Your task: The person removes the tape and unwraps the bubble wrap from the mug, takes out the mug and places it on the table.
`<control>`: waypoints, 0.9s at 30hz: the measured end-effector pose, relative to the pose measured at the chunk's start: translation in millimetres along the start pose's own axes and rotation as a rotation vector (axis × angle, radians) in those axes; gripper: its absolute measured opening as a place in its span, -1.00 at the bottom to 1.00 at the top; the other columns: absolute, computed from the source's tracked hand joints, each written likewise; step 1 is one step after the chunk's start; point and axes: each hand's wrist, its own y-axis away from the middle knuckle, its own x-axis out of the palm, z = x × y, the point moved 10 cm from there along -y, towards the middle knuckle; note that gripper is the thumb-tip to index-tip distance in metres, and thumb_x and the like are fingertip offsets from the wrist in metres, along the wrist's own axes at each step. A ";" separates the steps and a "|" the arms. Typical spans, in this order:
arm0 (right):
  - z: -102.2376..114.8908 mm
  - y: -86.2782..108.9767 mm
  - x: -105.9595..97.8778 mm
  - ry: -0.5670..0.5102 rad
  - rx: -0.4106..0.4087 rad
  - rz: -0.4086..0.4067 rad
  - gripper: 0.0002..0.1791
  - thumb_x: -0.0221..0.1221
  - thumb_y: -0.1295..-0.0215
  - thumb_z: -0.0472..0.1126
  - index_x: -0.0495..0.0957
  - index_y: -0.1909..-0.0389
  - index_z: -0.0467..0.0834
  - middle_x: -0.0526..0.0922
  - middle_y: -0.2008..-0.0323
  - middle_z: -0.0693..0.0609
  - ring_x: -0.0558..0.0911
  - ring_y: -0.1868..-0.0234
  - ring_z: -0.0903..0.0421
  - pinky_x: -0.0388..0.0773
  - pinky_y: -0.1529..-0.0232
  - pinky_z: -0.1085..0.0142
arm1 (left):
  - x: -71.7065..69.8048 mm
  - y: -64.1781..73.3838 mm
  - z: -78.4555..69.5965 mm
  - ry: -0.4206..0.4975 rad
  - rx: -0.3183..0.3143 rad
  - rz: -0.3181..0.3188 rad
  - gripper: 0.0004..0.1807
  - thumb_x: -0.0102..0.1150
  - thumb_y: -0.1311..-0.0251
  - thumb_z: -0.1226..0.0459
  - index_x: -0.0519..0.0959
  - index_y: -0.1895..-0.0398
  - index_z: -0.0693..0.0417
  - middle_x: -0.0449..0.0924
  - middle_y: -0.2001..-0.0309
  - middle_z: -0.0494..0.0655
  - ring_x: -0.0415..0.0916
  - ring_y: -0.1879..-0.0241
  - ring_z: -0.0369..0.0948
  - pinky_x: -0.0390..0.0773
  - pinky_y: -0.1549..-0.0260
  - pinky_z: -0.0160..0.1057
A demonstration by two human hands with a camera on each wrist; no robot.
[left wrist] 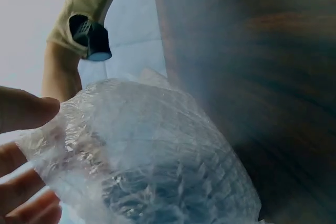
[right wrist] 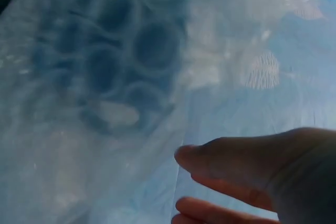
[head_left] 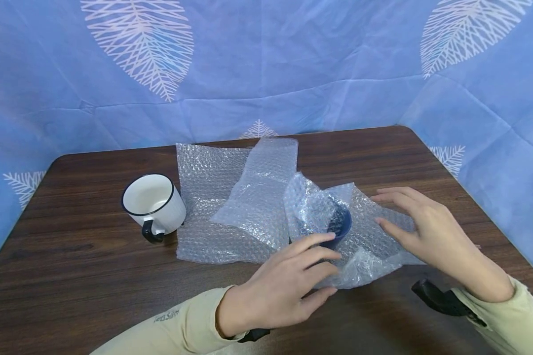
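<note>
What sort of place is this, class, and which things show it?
Probably an indoor tabletop workspace: a blue leaf-patterned cloth hangs behind a wood-grain table, on which bubble wrap sheets lie beside a white mug. The wider room is out of view.

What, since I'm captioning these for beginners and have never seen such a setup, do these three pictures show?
No machine here: just a person working bare-handed. The wide picture is from a camera worn on the head; the close ones, from wrist cameras, one per arm. On the brown table stands a white mug beside spread bubble wrap. Right of that, more wrap partly covers a blue cup. The left hand reaches the cup, though no firm grip shows. The right hand is open, apparently holding nothing.
</note>
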 end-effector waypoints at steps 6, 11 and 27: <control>12.9 -10.6 12.6 -0.039 -0.080 0.070 -0.47 0.33 -0.03 -0.42 0.52 -0.09 -0.17 0.58 -0.04 -0.12 0.63 0.25 0.03 0.47 0.44 0.23 | 15.9 2.1 -14.4 -0.016 0.098 0.117 -0.84 0.22 -0.24 0.22 0.63 0.14 -0.03 0.62 0.10 -0.28 0.40 -0.15 -0.27 0.21 -0.28 -0.50; 14.8 -16.1 16.8 -0.067 -0.105 0.097 -0.46 0.30 -0.07 -0.42 0.49 -0.14 -0.19 0.57 -0.07 -0.13 0.63 0.14 -0.03 0.58 0.29 0.12 | 34.4 6.8 -27.2 -0.048 0.174 0.254 -0.82 0.10 -0.32 0.19 0.62 0.08 -0.10 0.61 0.12 -0.35 0.41 -0.01 -0.35 0.32 -0.13 -0.51; 8.8 -22.7 30.8 -0.147 -0.110 0.139 -0.41 0.28 -0.08 -0.48 0.48 -0.19 -0.15 0.54 -0.14 -0.16 0.59 -0.02 -0.14 0.57 0.14 -0.01 | 24.7 4.8 -15.2 -0.116 0.066 0.110 -0.85 0.08 -0.34 0.19 0.65 0.21 -0.07 0.60 0.11 -0.26 0.45 0.02 -0.31 0.40 -0.09 -0.46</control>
